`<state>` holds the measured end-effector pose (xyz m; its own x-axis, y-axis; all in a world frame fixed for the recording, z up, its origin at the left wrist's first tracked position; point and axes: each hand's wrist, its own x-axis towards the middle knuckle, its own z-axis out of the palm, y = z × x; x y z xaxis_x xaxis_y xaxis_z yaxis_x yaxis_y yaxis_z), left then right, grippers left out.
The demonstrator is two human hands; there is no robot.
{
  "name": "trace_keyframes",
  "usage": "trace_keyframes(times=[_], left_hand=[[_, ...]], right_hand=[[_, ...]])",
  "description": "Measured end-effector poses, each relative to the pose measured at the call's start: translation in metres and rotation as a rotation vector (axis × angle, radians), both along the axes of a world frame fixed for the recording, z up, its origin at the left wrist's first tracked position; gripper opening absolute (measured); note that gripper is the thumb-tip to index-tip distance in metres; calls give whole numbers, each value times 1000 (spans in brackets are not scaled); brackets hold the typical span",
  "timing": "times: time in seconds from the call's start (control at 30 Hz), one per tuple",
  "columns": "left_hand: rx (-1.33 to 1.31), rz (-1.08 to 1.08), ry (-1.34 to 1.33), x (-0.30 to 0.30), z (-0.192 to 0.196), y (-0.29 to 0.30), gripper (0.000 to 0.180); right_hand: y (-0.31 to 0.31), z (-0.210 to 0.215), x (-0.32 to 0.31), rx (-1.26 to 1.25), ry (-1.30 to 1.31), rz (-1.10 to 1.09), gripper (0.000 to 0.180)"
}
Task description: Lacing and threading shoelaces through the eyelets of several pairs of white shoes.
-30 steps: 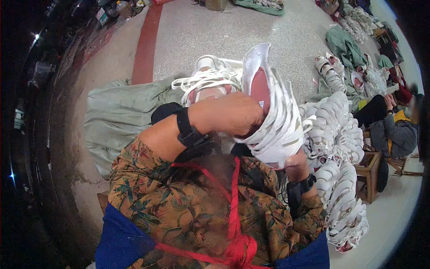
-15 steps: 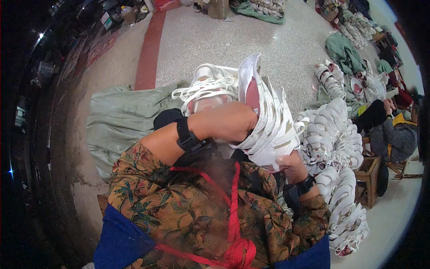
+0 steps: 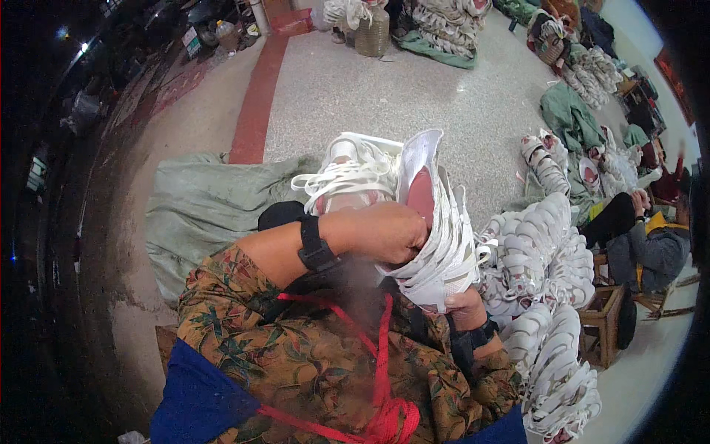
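In front of my body I hold a nested stack of white shoe uppers, tilted, with a pinkish-red lining showing at its top opening. My left hand is closed around the left side of the stack; its fingertips are out of sight behind the uppers. My right hand grips the lower toe end, with the thumb on the outer face and the other fingers hidden. Just beyond my left forearm lies another white upper with loose laces.
A grey-green cloth spreads on the floor at left. To my right are heaped long stacks of white uppers, beside a wooden stool. Another person sits at far right. A large jar and more bundles stand farther off.
The view has tipped so the surroundings sit lower in the picture. The right hand and the stack's lower end have shifted slightly left and down; both hands keep their hold.
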<state>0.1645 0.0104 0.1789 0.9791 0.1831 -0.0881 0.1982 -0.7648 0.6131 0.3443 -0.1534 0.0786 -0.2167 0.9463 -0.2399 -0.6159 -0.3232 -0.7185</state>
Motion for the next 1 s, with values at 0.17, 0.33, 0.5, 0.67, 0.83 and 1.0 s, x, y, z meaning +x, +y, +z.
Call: trace_keyframes(times=[0.17, 0.33, 0.5, 0.67, 0.83, 1.0], left_hand=[[110, 141, 113, 6, -5, -11, 14], [16, 137, -58, 1, -5, -12, 12], [-44, 152, -39, 5, -11, -8, 11], [12, 236, -189, 5, -27, -11, 11], [-187, 245, -485, 7, -29, 2, 5], [-608, 482, -388, 3, -19, 1, 11]], right_hand=[[-2, 3, -1, -65, -36, -37, 70], [-4, -18, 10, -68, 42, 97, 71], [6, 5, 10, -94, -2, 90, 82], [10, -10, 25, -68, -131, 130, 65], [3, -49, 38, -95, 171, -4, 91], [-1, -51, 35, 97, 257, -16, 79]])
